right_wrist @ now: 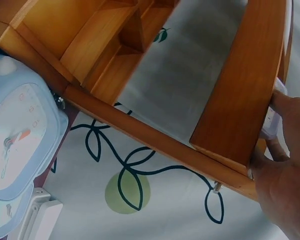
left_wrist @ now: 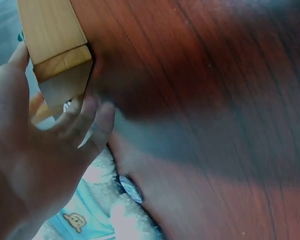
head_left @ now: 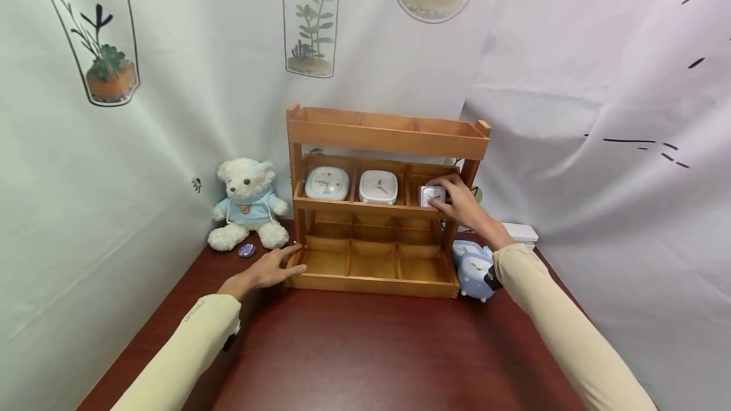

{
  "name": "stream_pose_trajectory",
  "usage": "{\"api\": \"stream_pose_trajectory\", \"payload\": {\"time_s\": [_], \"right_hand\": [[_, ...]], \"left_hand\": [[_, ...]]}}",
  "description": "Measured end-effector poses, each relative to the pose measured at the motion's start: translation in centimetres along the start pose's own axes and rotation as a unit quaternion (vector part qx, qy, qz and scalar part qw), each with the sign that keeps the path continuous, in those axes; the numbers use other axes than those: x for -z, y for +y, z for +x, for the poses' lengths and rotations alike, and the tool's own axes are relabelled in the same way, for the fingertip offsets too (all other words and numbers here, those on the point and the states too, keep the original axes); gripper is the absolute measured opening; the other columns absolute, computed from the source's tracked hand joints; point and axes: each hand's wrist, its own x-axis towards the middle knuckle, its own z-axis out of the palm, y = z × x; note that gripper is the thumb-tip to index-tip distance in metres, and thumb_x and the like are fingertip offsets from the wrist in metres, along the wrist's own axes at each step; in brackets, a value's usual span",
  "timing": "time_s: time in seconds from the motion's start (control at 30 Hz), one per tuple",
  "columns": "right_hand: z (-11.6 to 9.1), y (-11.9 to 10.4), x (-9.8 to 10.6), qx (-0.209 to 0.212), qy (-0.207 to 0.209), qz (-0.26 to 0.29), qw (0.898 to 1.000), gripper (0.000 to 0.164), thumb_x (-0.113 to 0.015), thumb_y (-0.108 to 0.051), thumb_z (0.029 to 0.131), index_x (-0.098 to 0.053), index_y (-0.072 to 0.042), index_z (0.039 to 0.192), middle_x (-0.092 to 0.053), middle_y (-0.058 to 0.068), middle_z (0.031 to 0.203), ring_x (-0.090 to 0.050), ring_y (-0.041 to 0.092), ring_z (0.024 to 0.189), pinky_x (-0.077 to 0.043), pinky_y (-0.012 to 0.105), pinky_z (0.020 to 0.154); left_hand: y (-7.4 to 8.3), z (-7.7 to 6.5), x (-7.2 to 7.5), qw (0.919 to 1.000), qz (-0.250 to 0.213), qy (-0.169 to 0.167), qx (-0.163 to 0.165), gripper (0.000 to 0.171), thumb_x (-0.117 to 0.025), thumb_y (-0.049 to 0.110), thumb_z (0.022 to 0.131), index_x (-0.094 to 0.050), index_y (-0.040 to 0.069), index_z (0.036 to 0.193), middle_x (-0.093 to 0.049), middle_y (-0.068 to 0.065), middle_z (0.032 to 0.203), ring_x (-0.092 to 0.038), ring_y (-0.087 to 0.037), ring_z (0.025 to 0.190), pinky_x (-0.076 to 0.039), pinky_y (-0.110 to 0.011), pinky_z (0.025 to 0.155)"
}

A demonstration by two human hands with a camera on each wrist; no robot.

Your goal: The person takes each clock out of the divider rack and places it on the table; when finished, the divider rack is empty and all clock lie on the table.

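Observation:
A wooden tiered shelf (head_left: pixel 388 135) stands at the back of the table, divided into compartments. My right hand (head_left: pixel 458 198) reaches into the right compartment of the middle tier and pinches a small square alarm clock (head_left: pixel 432 195) there. In the right wrist view the tier's front board hides most of this clock (right_wrist: pixel 271 120). Two larger rounded alarm clocks, one pale blue-rimmed (head_left: pixel 327 183) and one white (head_left: pixel 378 187), sit in the left and middle compartments of that tier. My left hand (head_left: pixel 268 269) touches the shelf's lower left end, fingers extended around its corner (left_wrist: pixel 65 65).
A white teddy bear (head_left: pixel 245 202) in a blue top sits left of the shelf, with a small blue-patterned round object (head_left: pixel 247 250) by its foot. Blue alarm clocks (head_left: pixel 476 274) stand against the shelf's right end, near my right forearm. White boxes (head_left: pixel 521 232) lie behind them.

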Motion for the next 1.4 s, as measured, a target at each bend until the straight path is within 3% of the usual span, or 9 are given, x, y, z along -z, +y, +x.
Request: {"api": "stream_pose_trajectory", "payload": {"time_s": [0.27,0.63,0.87,1.17,1.4], "right_hand": [[-0.1,-0.2,-0.6,-0.008,0.010,0.012,1.000,0.033,-0.074,-0.015,0.099,-0.068,-0.008,0.130,-0.060,0.025,0.130,-0.059,0.041,0.116,-0.050,0.057,0.092],[-0.2,-1.1,1.2,0.025,0.099,0.060,0.993,0.028,-0.073,-0.006,0.098,-0.073,-0.004,0.126,-0.062,0.021,0.121,-0.062,0.035,0.105,-0.058,0.050,0.084],[-1.0,-2.1,2.9,0.030,0.094,0.068,0.993,0.032,-0.073,-0.004,0.097,-0.073,-0.006,0.129,-0.060,0.017,0.118,-0.062,0.028,0.099,-0.059,0.027,0.081],[-2.8,-2.3,5.0,0.032,0.092,0.067,0.993,0.031,-0.077,-0.001,0.093,-0.075,-0.003,0.123,-0.066,0.019,0.117,-0.066,0.030,0.097,-0.054,0.014,0.078],[-6.3,-0.6,6.7,0.020,0.073,0.071,0.995,0.031,-0.077,0.004,0.091,-0.074,0.001,0.121,-0.068,0.020,0.116,-0.070,0.038,0.099,-0.052,0.010,0.079]], "left_hand": [[-1.5,0.0,0.0,0.9959,-0.079,-0.041,0.017,0.084,-0.066,0.052,0.100,-0.030,0.013,0.165,-0.027,-0.029,0.165,-0.037,-0.054,0.144,-0.035,-0.068,0.109],[-2.3,0.2,-0.2,0.9959,-0.088,-0.017,0.013,0.084,-0.069,0.054,0.097,-0.033,0.020,0.165,-0.032,-0.029,0.163,-0.046,-0.051,0.138,-0.040,-0.066,0.106],[-2.5,0.2,-0.6,0.9952,-0.094,-0.014,0.022,0.085,-0.069,0.056,0.096,-0.033,0.023,0.165,-0.035,-0.030,0.161,-0.046,-0.050,0.139,-0.039,-0.066,0.107],[-2.8,0.0,-1.2,0.9957,-0.089,-0.011,0.024,0.085,-0.071,0.056,0.095,-0.036,0.022,0.164,-0.041,-0.031,0.156,-0.052,-0.045,0.133,-0.043,-0.062,0.104],[-2.7,0.2,-0.9,0.9952,-0.097,-0.005,0.016,0.085,-0.071,0.056,0.094,-0.036,0.021,0.164,-0.037,-0.030,0.160,-0.049,-0.048,0.136,-0.042,-0.064,0.105]]}}
